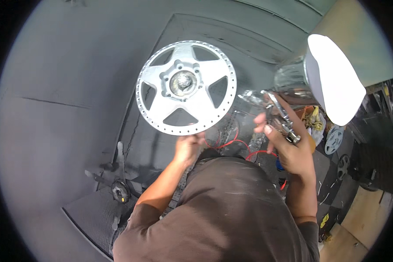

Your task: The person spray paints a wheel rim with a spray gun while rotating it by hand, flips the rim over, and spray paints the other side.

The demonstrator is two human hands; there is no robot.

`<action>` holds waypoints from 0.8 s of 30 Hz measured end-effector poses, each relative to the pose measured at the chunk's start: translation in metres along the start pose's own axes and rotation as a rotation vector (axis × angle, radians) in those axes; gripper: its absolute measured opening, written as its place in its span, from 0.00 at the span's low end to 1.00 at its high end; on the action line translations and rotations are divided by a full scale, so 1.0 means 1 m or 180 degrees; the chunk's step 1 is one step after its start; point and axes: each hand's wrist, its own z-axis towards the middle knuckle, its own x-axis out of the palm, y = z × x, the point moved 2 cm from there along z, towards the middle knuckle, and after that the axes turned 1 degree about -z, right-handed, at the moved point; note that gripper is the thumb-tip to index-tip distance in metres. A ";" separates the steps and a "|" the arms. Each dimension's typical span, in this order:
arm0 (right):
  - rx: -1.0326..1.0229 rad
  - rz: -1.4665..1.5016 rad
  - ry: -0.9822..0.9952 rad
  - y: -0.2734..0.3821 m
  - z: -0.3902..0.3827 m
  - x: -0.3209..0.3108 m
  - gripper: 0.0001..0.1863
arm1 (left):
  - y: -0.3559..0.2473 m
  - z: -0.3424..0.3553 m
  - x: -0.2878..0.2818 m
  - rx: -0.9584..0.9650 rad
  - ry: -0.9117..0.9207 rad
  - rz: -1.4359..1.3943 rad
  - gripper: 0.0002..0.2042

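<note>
A silver five-spoke wheel rim (183, 117) faces me, with small holes round its outer lip and crumpled foil in its hub. My left hand (187, 148) is at the wheel's lower edge, partly behind it. Its fingers look curled and slightly blurred, and what they hold is hidden. On the right, my right hand (292, 153) is closed round a metal spray gun (278, 111), its nozzle end toward the wheel with a gap between them. A clear cup (290, 81) with a large white cover (336, 81) sits on the gun.
A red hose (233, 142) loops across the floor below the wheel. At the lower left stands a dark stand-like piece (120, 191) with several arms. Grey walls (65, 70) rise on the left and behind. Another wheel-like disc (334, 139) and wooden boards (364, 214) are at the right.
</note>
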 end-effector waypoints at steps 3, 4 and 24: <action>-0.0093 -0.0042 0.0022 0.000 0.004 0.001 0.30 | -0.037 -0.013 -0.011 0.0877 -0.0409 -0.0456 0.29; -0.0051 -0.0146 -0.0012 0.011 0.002 0.001 0.29 | -0.051 -0.019 -0.015 0.0822 -0.0427 -0.0461 0.28; -0.0072 -0.0186 -0.0233 -0.013 -0.013 -0.085 0.29 | 0.015 -0.044 0.103 -0.0379 -0.0042 -0.0136 0.22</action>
